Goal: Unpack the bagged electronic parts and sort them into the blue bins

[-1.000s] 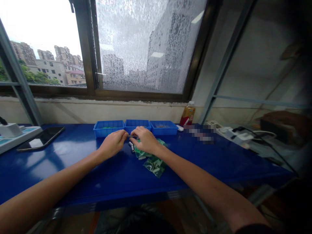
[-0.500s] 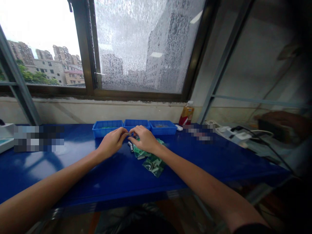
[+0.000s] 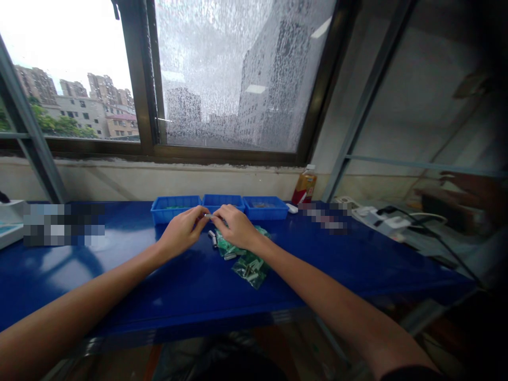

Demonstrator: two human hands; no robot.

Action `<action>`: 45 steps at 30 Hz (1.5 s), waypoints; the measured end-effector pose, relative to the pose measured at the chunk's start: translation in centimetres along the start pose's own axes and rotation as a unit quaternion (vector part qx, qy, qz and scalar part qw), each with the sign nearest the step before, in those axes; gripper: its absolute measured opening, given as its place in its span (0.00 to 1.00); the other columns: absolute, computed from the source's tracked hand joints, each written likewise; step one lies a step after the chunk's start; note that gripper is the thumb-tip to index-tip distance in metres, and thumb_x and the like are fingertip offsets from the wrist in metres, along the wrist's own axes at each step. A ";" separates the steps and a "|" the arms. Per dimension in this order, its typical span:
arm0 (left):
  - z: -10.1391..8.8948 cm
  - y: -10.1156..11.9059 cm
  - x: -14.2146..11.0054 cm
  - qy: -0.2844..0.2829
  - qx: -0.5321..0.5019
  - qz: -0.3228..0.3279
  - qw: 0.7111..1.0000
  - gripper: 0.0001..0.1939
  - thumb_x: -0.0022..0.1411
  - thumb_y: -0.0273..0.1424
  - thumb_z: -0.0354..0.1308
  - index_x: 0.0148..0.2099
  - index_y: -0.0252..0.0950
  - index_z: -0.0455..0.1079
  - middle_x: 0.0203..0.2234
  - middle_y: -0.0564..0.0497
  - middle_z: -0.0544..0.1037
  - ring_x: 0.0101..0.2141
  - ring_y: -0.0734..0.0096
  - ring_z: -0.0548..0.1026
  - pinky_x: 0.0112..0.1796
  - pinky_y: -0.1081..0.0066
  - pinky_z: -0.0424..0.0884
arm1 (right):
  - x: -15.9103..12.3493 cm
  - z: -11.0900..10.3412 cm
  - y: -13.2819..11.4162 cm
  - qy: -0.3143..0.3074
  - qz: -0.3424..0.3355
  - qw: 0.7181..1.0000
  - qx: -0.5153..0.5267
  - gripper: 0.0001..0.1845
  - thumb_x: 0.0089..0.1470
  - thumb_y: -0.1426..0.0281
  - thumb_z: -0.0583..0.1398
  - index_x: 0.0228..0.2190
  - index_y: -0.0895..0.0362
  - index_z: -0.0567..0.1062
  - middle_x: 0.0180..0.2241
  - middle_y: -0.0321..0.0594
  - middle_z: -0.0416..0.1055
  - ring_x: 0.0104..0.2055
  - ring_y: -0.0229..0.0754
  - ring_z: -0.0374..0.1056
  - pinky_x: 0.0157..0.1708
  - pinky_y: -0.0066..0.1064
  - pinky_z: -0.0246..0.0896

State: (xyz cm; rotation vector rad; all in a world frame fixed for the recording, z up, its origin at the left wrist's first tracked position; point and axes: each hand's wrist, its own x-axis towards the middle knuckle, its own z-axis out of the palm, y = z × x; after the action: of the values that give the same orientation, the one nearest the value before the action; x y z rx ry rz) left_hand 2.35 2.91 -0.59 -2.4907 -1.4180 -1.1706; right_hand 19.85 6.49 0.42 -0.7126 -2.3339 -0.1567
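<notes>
My left hand (image 3: pixel 183 228) and my right hand (image 3: pixel 235 226) meet fingertip to fingertip above the blue table (image 3: pixel 174 286). Pinched between them is a small light-coloured piece (image 3: pixel 208 215), too small to name; the fingers of both hands are closed on it. Just below the hands a short silver metal cylinder (image 3: pixel 214 241) lies on the table. Under and beside my right hand are green-tinted plastic bags (image 3: pixel 251 269) with small silver and pale parts in them. Another silver cylinder (image 3: pixel 229 257) rests at the edge of the bags.
Behind my hands stand three blue bins in a row: left (image 3: pixel 174 214), middle (image 3: pixel 222 200), right (image 3: pixel 266 212), with small parts inside. A drink bottle (image 3: pixel 305 185) is against the wall. White adapters with cables (image 3: pixel 387 219) lie far right, and a white box (image 3: pixel 14 225) far left.
My right hand's fingers have closed in nearer to my left fingertips around the small piece. The bags, cylinders and bins stay where they were.
</notes>
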 end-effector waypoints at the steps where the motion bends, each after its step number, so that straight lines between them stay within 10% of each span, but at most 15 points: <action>1: 0.0 0.0 0.0 0.004 0.007 -0.002 1.000 0.09 0.65 0.34 0.46 0.42 0.36 0.64 0.31 0.50 0.74 0.32 0.69 0.72 0.32 0.71 0.66 | 0.0 0.0 0.0 0.002 0.002 1.000 0.008 0.11 0.58 0.67 0.52 0.30 0.59 0.70 0.28 0.40 0.67 0.34 0.40 0.62 0.36 0.32 0.56; 24: -0.1 0.1 0.1 0.008 0.000 0.004 1.000 0.11 0.66 0.34 0.44 0.37 0.35 0.65 0.28 0.50 0.74 0.30 0.70 0.72 0.31 0.71 0.64 | -0.2 0.0 -0.2 0.046 0.011 0.997 0.062 0.10 0.53 0.67 0.58 0.38 0.58 0.68 0.31 0.38 0.67 0.34 0.39 0.63 0.36 0.30 0.57; 37: 0.2 0.0 -0.1 0.009 -0.008 0.031 0.999 0.09 0.63 0.33 0.48 0.45 0.36 0.62 0.26 0.53 0.73 0.29 0.70 0.72 0.30 0.72 0.66 | 0.1 0.1 0.0 0.010 0.024 1.000 -0.007 0.17 0.62 0.68 0.45 0.24 0.57 0.65 0.26 0.39 0.65 0.31 0.39 0.60 0.34 0.31 0.54; 45: -0.1 0.3 0.1 0.011 0.000 -0.021 1.000 0.12 0.66 0.35 0.43 0.38 0.36 0.65 0.28 0.50 0.75 0.29 0.69 0.73 0.31 0.71 0.64 | -0.2 -0.2 -0.4 0.022 0.024 0.997 0.077 0.11 0.52 0.69 0.58 0.38 0.57 0.66 0.29 0.36 0.66 0.33 0.38 0.63 0.34 0.29 0.57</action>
State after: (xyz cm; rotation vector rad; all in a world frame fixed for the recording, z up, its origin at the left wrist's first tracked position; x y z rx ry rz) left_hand 2.55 2.79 -0.37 -2.4506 -1.4712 -1.2014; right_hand 19.85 5.98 0.45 -0.6798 -2.2564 0.0276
